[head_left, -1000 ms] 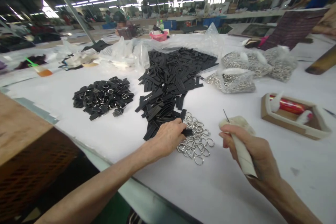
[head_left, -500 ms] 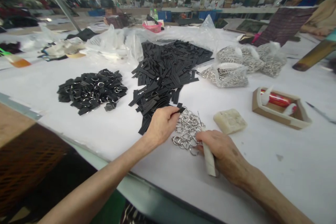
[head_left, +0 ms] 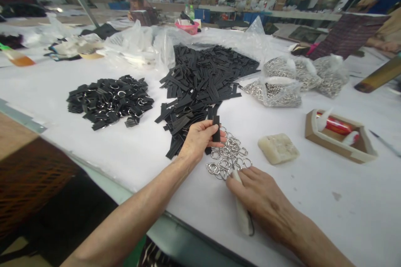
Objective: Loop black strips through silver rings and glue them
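My left hand (head_left: pixel 196 138) pinches a short black webbing strip (head_left: pixel 216 129), held upright between thumb and fingers beside the rings. Loose metal D-rings (head_left: pixel 230 148) lie in a small heap between my two hands. My right hand (head_left: pixel 261 194) is closed around the white wrapped handle (head_left: pixel 243 219) of a thin-tipped tool, whose front end reaches in among the nearest rings. Whether a ring is also under those fingers is hidden. Behind my left hand spreads a big pile of black strips (head_left: pixel 209 73). To the left sits a pile of strips with rings on them (head_left: pixel 109 102).
A yellowish block (head_left: pixel 278 148) lies right of the rings, near a cardboard tray (head_left: pixel 340 144) holding a red tube. Clear bags of rings (head_left: pixel 278 91) stand behind. Crumpled plastic (head_left: pixel 134 46) and a pink basin (head_left: pixel 188 28) are farther back. Other people work in the background.
The strip in my left hand has turned upright and shows its flat side. My right hand has moved left and nearer me, with the tool's tip lower among the rings. The view has shifted slightly.
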Demonstrator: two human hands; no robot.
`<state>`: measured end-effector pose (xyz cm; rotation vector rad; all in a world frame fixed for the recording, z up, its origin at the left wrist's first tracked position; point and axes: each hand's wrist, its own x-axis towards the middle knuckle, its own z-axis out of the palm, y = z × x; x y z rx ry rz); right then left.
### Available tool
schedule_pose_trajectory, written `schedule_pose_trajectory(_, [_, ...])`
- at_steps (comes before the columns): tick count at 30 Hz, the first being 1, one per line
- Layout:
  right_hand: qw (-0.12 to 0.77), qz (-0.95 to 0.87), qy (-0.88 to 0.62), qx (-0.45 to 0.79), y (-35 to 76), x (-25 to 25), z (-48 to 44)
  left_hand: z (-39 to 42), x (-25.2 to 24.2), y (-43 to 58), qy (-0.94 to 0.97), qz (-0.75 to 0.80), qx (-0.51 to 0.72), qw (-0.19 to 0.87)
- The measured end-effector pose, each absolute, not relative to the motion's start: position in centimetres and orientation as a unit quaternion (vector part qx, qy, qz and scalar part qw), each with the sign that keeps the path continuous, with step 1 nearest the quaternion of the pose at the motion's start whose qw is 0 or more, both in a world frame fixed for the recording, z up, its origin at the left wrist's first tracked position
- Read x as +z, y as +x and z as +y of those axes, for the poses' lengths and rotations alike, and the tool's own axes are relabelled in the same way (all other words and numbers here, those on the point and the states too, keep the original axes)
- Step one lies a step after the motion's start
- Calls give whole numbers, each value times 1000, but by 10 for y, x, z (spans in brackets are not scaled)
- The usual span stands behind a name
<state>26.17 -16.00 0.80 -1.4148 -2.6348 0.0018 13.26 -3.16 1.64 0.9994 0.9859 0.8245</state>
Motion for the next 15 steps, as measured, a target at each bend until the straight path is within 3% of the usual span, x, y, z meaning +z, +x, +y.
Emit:
schedule_pose_trajectory(8, [79, -874, -468, -104, 249, -2, -167, -30, 16, 128, 435, 433, 355, 705])
schedule_pose_trajectory(11, [160, -856, -482, -92, 259, 1, -163, -32, 15, 128, 440, 418, 321, 727])
schedule_pose_trajectory(15, [368, -745, -555, 15, 280, 9, -159, -40, 14, 129, 458, 369, 233, 774])
